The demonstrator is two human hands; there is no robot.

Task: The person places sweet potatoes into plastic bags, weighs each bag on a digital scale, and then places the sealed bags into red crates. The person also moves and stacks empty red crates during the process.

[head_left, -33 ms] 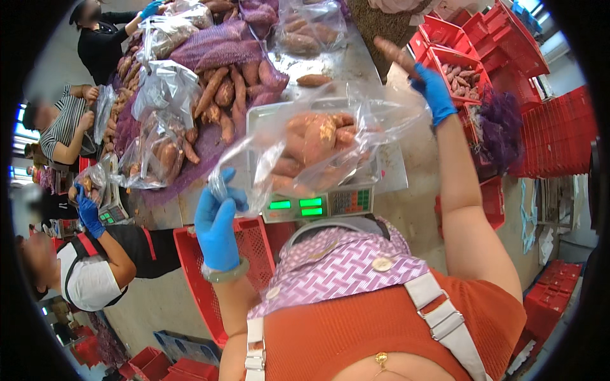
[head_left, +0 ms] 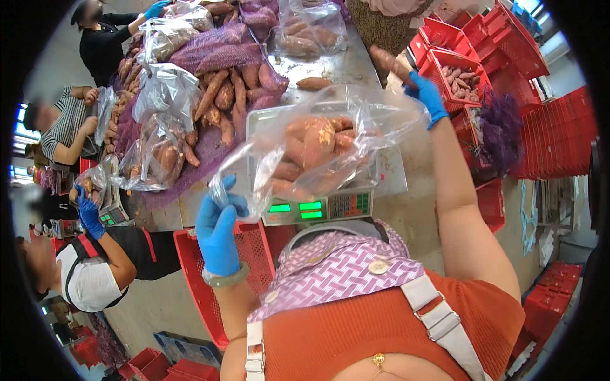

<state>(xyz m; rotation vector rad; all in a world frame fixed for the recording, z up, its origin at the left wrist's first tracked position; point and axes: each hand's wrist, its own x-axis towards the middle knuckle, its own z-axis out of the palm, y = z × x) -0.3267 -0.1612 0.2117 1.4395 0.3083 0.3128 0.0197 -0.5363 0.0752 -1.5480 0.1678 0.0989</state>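
A clear plastic bag (head_left: 279, 140) of sweet potatoes (head_left: 314, 143) lies on the tray of a weighing scale (head_left: 318, 208) with lit green displays. My left hand (head_left: 219, 235), in a blue glove, is closed on the gathered edge of this bag, left of the scale. Out to the right, my right hand (head_left: 429, 100), also gloved in blue, holds a single long sweet potato (head_left: 387, 62) beyond the bag's far right side. Some of its fingers are blurred or hidden behind the hand.
Loose sweet potatoes (head_left: 216, 95) and purple mesh sacks (head_left: 213, 47) cover the table's left side, among other filled bags (head_left: 159, 155). One sweet potato (head_left: 314, 83) lies behind the scale. Red crates (head_left: 457, 60) stand right; another crate (head_left: 190, 254) is below left. Co-workers (head_left: 95, 273) stand left.
My right hand has shifted slightly left and nearer, and the sweet potato in it has dropped a little lower in view. My left hand stays on the bag's edge.
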